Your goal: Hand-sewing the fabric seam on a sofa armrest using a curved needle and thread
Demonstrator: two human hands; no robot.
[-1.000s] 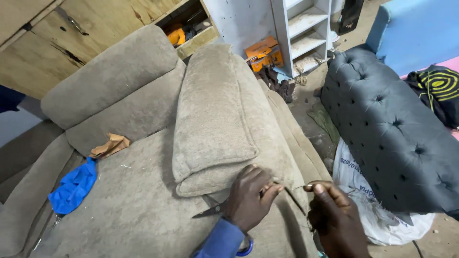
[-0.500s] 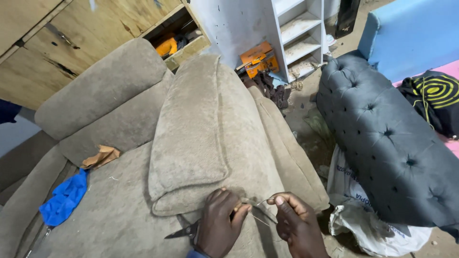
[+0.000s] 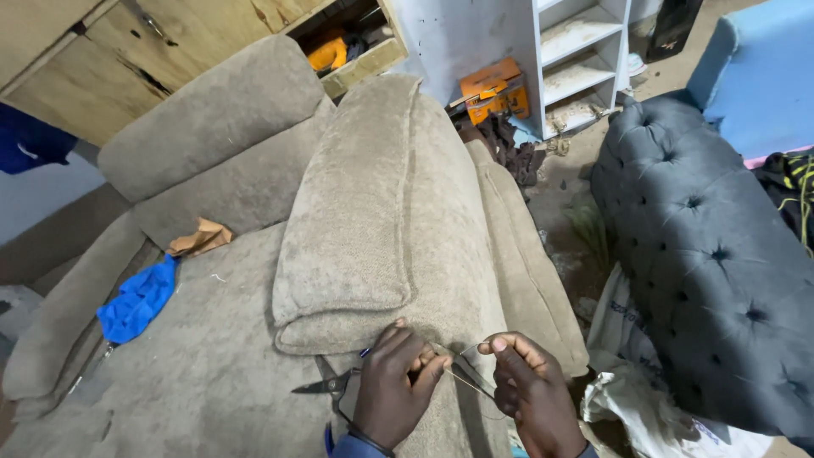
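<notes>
A beige fabric sofa fills the view, with a long cushion lying over its armrest. My left hand pinches the fabric just below the cushion's front edge. My right hand is close beside it, fingers closed on a thin thread that runs between both hands. A pair of dark scissors lies on the seat, touching the left side of my left hand.
A blue cloth and a crumpled brown paper lie on the seat at left. A dark tufted headboard stands at right, with a white sack below it. Wooden cabinets, a white shelf unit and an orange box stand behind.
Both hands have drawn together at the cushion's front edge, and the thread now shows stretched between them. The view has shifted slightly.
</notes>
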